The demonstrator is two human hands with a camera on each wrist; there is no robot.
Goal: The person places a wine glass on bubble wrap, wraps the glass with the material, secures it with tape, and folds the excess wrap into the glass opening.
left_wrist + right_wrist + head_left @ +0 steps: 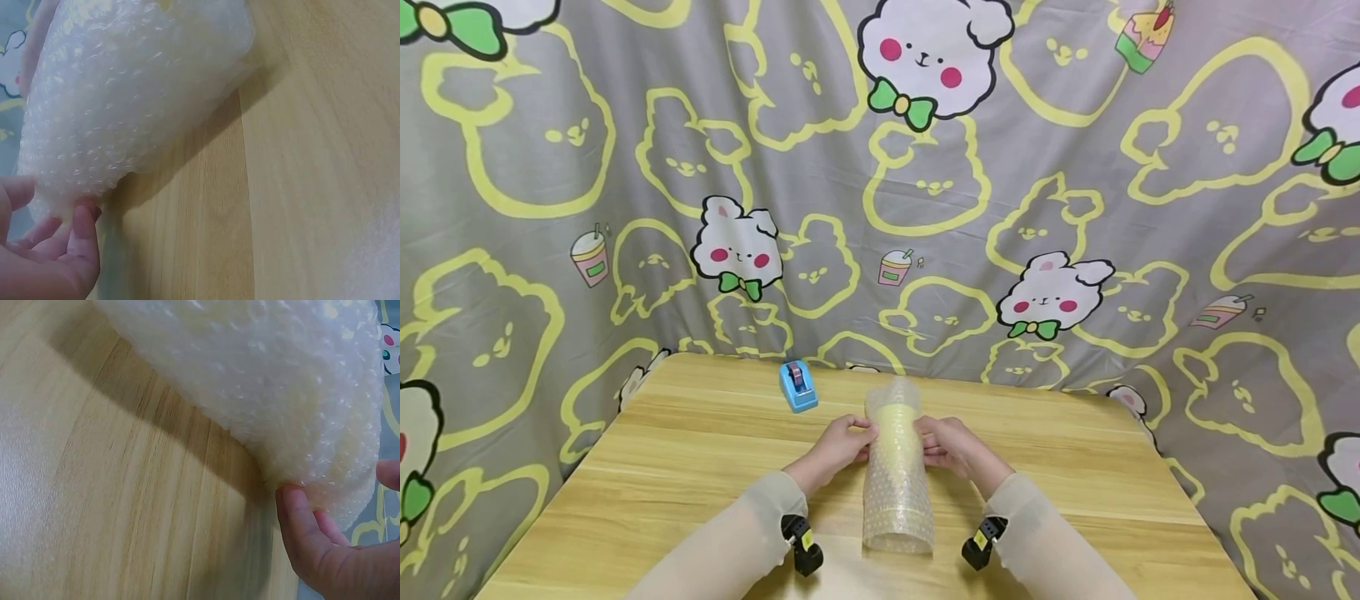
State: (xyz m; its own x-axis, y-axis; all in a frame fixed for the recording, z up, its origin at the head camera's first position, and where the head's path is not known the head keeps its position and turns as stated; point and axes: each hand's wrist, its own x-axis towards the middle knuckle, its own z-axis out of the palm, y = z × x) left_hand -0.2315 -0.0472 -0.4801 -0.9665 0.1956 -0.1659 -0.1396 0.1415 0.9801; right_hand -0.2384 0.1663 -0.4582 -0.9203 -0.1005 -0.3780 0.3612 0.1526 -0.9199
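A roll of clear bubble wrap [898,492] lies lengthwise in front of me on the table, its near end an open tube. Something pale yellow shows through the wrap in its far half; its shape is blurred by the bubbles. My left hand [838,446] grips the left side of the roll, thumb on top and fingers curled beneath its edge. On the opposite side, my right hand [955,446] holds it the same way. In the left wrist view the bubble wrap [125,94] slants above the wood, and in the right wrist view fingertips [292,500] press its underside.
A blue tape dispenser [798,387] with a roll of tape stands at the back of the wooden table [700,433], left of the roll. Behind the table hangs a grey curtain [820,183] with cartoon prints. Both wrists carry small black cameras [802,546].
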